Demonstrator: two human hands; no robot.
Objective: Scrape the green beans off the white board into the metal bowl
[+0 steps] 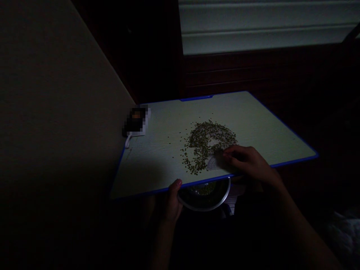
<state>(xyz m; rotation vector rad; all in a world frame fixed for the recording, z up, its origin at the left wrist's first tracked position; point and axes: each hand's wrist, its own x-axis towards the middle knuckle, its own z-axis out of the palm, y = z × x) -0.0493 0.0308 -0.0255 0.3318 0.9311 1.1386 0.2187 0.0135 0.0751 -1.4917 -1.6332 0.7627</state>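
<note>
Small greenish-brown seeds or lentils [209,135] lie spread in a loose patch on a pale, blue-edged folding table [267,131]. At the near side of the patch, my right hand [249,161] has its fingers pinched on what looks like a clear protractor [214,163], flat against the surface. A metal bowl [204,207] with more of the seeds inside sits just under the near table edge. My left hand [173,202] is closed at the bowl's left side, its thumb up against the table edge. Its other fingers are hidden in the dark.
At the table's far left corner stands a white-framed item [144,125], its face blurred out, with a pale strap or handle. A wall [70,75] rises on the left. Behind are dark wood and a slatted white panel [267,28]. The room is very dim.
</note>
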